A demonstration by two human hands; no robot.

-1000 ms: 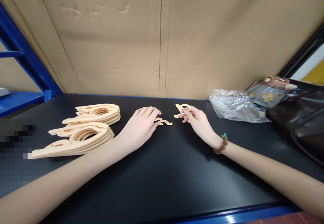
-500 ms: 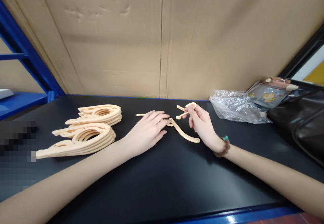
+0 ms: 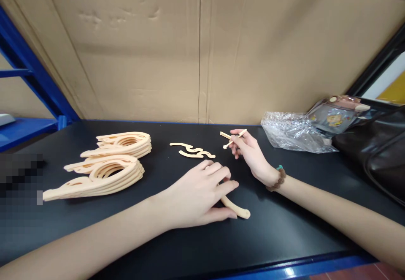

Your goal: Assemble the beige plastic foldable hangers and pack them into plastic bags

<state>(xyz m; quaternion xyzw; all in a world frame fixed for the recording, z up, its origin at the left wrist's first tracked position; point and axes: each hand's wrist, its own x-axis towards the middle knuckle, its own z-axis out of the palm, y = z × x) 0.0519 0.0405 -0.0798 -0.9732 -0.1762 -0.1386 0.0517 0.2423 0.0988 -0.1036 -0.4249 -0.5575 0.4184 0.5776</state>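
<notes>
On the black table, my left hand (image 3: 202, 193) is closed over a beige curved arm piece (image 3: 237, 208), its thumb and bent fingers on either side. The piece's rounded end sticks out to the right; the rest is under my hand. My right hand (image 3: 251, 151), farther back, pinches a slim beige hook (image 3: 239, 135), now seen almost edge-on. Another thin beige strip (image 3: 225, 135) shows just left of those fingers; whether it is held or lies on the table I cannot tell. Between and behind my hands lie loose beige curved pieces (image 3: 191, 154).
Two stacks of beige folded hanger-like shapes, a rear one (image 3: 126, 147) and a front one (image 3: 110, 176), sit at the left. Crinkled clear plastic (image 3: 284, 132), a decorated clear pouch (image 3: 332, 117) and a dark bag (image 3: 376, 145) lie right. Cardboard (image 3: 142, 60) stands behind.
My left hand has come off the loose pieces at the back and drawn a curved arm piece toward the front edge. In my right hand the hook has turned edge-on.
</notes>
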